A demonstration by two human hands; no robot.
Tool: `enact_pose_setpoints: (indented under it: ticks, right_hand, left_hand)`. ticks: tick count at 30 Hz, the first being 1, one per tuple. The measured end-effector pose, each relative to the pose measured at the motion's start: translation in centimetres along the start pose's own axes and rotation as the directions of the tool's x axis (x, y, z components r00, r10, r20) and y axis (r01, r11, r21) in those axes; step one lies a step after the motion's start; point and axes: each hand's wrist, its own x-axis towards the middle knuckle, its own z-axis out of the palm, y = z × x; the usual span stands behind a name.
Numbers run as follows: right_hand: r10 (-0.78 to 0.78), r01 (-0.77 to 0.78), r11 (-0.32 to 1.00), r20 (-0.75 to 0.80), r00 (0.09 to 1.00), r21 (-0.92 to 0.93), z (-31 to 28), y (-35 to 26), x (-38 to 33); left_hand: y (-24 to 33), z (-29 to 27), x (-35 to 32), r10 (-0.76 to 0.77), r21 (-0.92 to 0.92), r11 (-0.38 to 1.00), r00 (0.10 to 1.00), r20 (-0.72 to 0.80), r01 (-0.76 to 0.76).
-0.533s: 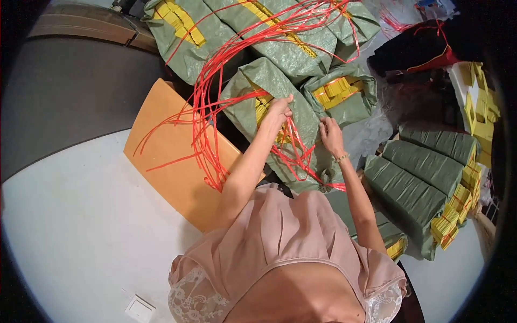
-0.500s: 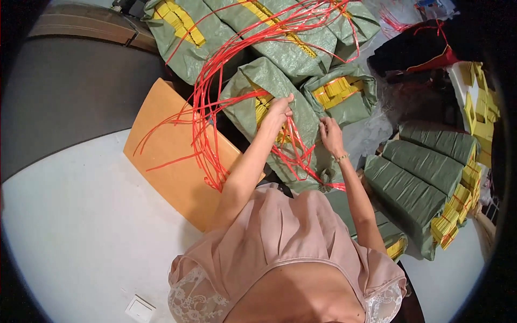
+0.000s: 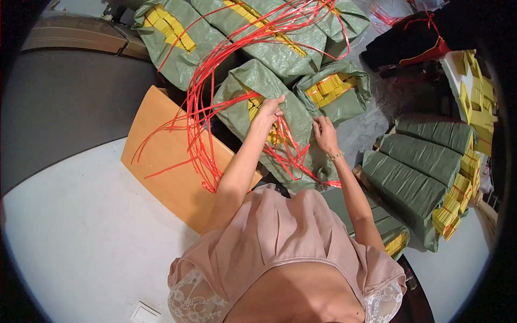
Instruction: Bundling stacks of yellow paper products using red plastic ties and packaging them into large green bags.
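Note:
A bulging green woven sack [image 3: 295, 110] lies in front of me, with bundled yellow pieces [image 3: 254, 107] showing through its long opening. My left hand [image 3: 271, 110] is closed on the edge of that opening. Red plastic strands [image 3: 239, 99] run in from the left, pass behind this hand and come out below it across the opening. At the sack's right side my right hand [image 3: 326, 134] pinches the woven fabric with curled fingers. A bunched knot of sack fabric [image 3: 324, 175] sits at the near end, with red strand ends beside it.
A long red bundle of strands [image 3: 196, 81] drapes over an orange-tan board [image 3: 167, 156] at left. More filled green sacks [image 3: 269, 46] lie beyond. Dark green wrapped stacks [image 3: 412, 172] with yellow ends stand at right. A white wall switch [image 3: 144, 312] is at the bottom left.
The whole view has shifted slightly, so things sit a little further left. Both hands stay at the same places on the sack, the right one's fingers slightly more curled.

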Motion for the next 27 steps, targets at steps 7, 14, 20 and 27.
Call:
enact_pose_setpoints:
  ticks: [7,14,20,27]
  right_hand:
    - [-0.008,0.008,1.000,-0.020,1.000,-0.009,0.4,0.5,-0.2]
    - [-0.017,0.015,0.999,-0.051,0.999,-0.042,0.6,0.8,-0.3]
    - [0.042,-0.042,0.998,-0.009,0.999,-0.048,0.5,0.9,-0.1]
    - [0.022,-0.023,0.998,-0.006,1.000,-0.060,0.7,0.7,0.1]
  left_hand:
    - [0.6,-0.7,0.6,-0.058,0.053,0.997,0.998,0.015,0.057]
    - [-0.8,-0.7,2.2,-0.118,-0.103,0.987,0.991,0.066,0.125]
    - [-0.3,-1.3,2.4,-0.156,0.004,0.988,0.976,0.154,0.157]
    - [-0.3,-2.2,2.9,-0.142,0.006,0.990,0.978,0.153,0.143]
